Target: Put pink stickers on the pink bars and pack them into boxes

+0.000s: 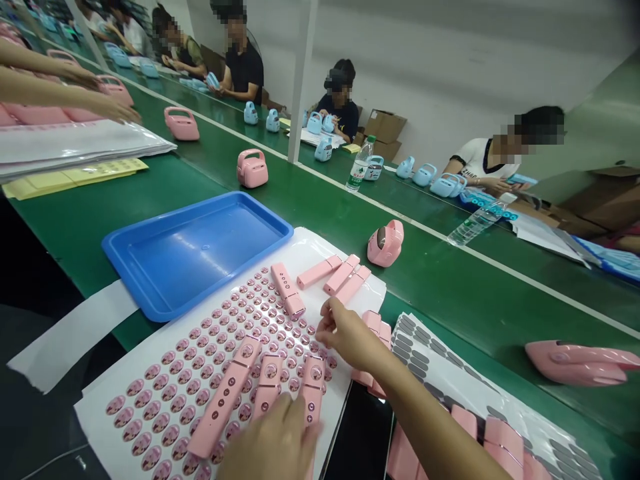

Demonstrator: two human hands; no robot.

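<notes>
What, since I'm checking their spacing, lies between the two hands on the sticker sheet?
In the head view, a pink plastic bar and round printed stickers on a white backing sheet lie between the left hand and the right hand.

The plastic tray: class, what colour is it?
The plastic tray is blue, best seen in the head view.

plastic bars (220,407) on sticker sheet (93,417); tray (170,217) behind sheet; handled case (385,243) right of tray, on workbench (450,280)

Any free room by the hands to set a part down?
Green bench shows between the blue tray and the pink housing. Crowded: the sticker sheet under the left hand and right hand, with pink bars across it.
</notes>
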